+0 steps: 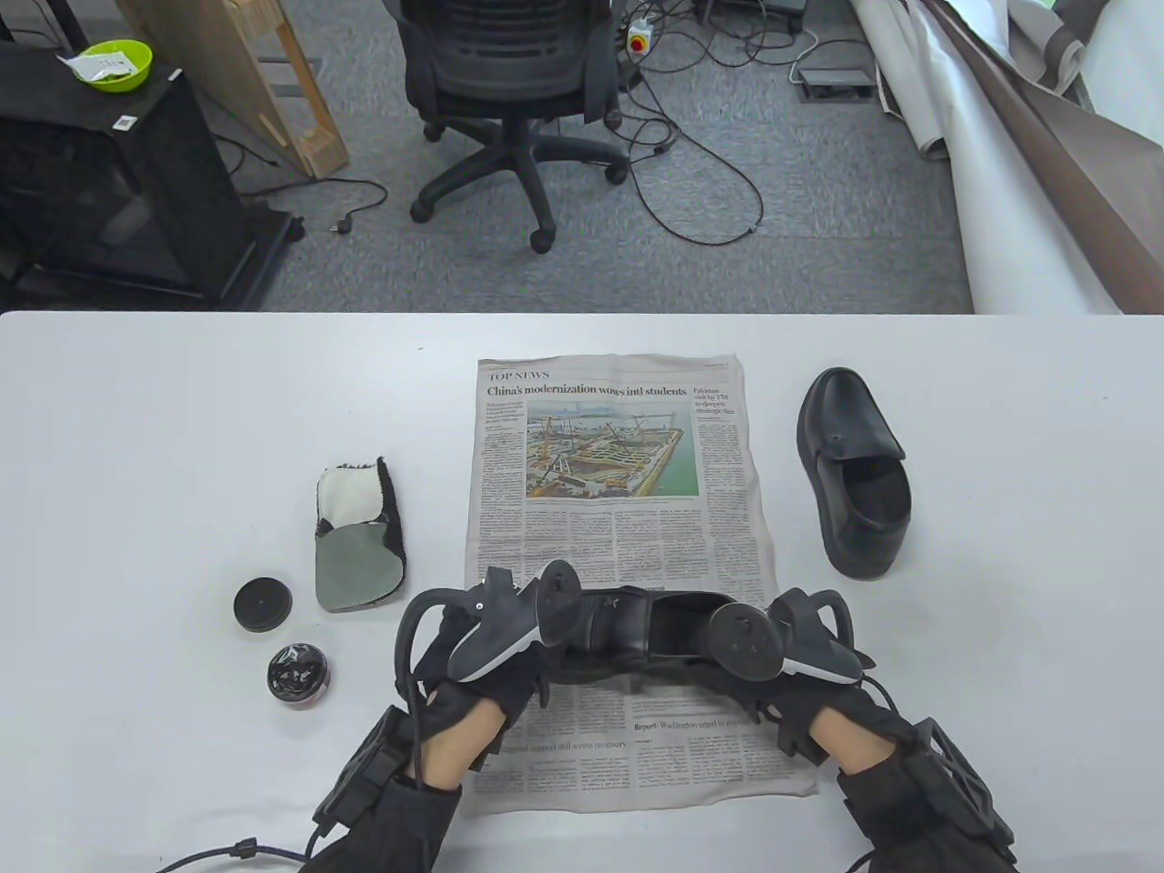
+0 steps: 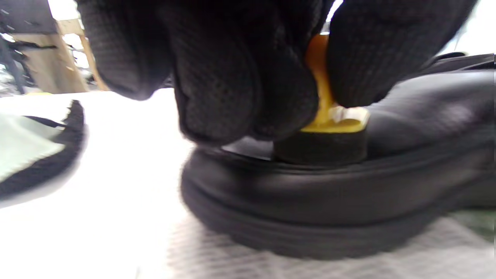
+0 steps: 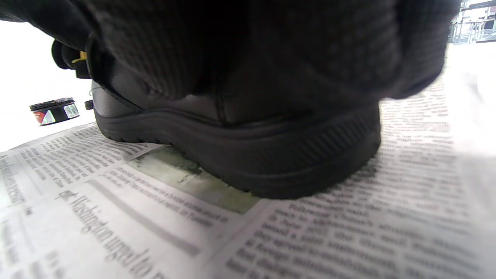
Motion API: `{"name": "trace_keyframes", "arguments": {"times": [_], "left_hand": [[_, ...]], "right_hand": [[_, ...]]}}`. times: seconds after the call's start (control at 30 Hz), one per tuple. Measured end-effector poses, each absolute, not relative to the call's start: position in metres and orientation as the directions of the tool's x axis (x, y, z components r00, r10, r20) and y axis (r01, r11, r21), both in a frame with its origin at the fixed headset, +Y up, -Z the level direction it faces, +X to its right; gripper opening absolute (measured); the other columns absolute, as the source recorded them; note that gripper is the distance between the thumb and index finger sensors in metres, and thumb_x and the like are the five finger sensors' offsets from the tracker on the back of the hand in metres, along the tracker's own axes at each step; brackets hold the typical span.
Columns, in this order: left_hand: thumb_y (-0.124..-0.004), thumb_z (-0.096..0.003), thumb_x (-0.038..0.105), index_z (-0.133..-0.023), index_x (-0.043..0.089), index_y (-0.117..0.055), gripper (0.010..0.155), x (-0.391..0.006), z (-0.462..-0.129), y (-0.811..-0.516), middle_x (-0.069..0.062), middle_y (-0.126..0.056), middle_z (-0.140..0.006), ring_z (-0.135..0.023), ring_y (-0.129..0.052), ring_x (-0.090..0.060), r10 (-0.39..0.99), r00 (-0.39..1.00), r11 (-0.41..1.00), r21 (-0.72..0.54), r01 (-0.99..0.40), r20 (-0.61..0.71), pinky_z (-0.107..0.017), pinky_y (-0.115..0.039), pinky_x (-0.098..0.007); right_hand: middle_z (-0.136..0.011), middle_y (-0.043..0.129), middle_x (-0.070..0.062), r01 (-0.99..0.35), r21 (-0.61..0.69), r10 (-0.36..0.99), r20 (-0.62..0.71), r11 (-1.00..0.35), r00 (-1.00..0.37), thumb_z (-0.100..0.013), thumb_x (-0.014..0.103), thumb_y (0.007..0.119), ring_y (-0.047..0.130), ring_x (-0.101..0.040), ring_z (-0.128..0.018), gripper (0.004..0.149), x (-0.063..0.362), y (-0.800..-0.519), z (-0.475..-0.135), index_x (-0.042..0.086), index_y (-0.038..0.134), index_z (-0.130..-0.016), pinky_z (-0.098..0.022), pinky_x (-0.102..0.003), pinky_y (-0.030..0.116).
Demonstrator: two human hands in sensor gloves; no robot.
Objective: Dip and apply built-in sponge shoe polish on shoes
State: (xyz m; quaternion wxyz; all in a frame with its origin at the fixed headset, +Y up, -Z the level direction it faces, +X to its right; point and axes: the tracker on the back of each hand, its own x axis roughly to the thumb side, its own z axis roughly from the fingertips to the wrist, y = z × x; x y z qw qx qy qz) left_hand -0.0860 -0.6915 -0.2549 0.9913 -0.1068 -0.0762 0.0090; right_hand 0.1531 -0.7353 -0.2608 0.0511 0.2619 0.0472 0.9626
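Left hand [image 2: 240,66] pinching sponge [image 2: 323,145] on shoe [image 1: 637,632] (right hand [image 1: 800,668] grip hidden); open polish tin [image 1: 297,674] just left.

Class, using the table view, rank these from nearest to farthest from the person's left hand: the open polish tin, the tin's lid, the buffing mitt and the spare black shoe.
From the left hand:
1. Open polish tin, just to its left.
2. Tin's lid and buffing mitt, both left of the hand and too close to call.
3. Spare black shoe, far right, beyond the newspaper.
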Motion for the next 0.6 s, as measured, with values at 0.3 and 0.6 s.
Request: {"name": "trace_keyframes", "arguments": {"times": [0.3,0.6], "left_hand": [[-0.093,-0.0405,0.052,-0.078,0.023,-0.089,0.047,-0.049,-0.242,-0.685,0.0,-0.108,-0.057,-0.045,-0.107,-0.015,0.258,0.949,0.959,-0.165,-0.229,0.184,-0.051,-0.088,-0.043],[-0.093,-0.0407,0.052,-0.077,0.021,-0.089,0.048,-0.02,-0.268,-0.688,0.0,-0.107,-0.053,-0.042,-0.106,-0.015,0.114,0.986,0.993,-0.025,-0.112,0.118,-0.051,-0.087,-0.043]], "right_hand": [[-0.055,0.091,0.002,-0.086,0.132,0.142,0.507,-0.988,-0.85,-0.033,0.054,0.086,0.098,-0.008,-0.016,0.041,0.155,-0.736,-0.262,0.029,0.096,-0.065,-0.046,-0.04,0.088],[-0.055,0.091,0.001,-0.085,0.127,0.139,0.511,-0.988,-0.848,-0.034,0.054,0.086,0.098,-0.008,-0.016,0.041,0.155,-0.736,-0.262,0.028,0.096,-0.065,-0.046,-0.04,0.088]]}}
